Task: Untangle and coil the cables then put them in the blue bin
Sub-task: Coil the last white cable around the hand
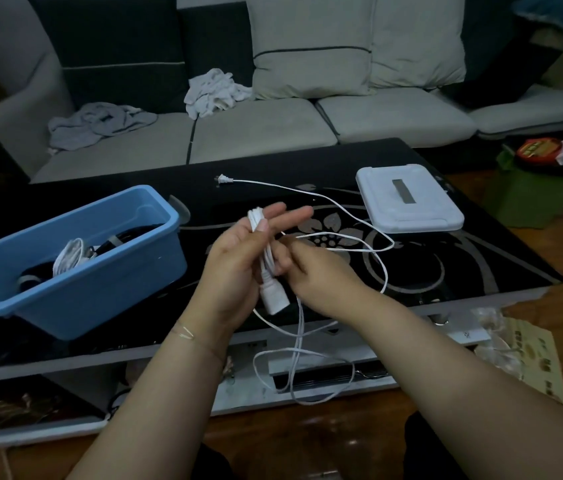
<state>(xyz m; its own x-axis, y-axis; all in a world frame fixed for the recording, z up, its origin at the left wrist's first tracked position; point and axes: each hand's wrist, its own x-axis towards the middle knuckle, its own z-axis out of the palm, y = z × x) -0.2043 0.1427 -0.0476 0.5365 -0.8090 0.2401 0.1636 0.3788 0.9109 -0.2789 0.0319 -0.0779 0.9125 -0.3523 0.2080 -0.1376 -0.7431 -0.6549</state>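
A white power cable runs from its two-pin plug on the black table, loops across the table and hangs down past the front edge. My left hand holds a few folded turns of it against the palm with the thumb, fingers straight; the cable's white connector sticks out below the hand. My right hand pinches the cable just right of the left hand. The blue bin stands at the table's left with a coiled white cable and black cables inside.
A white lid lies on the black floral table at the right. A grey sofa with crumpled cloths is behind. Bags and a green stool stand at the far right; a paper bag lies on the floor.
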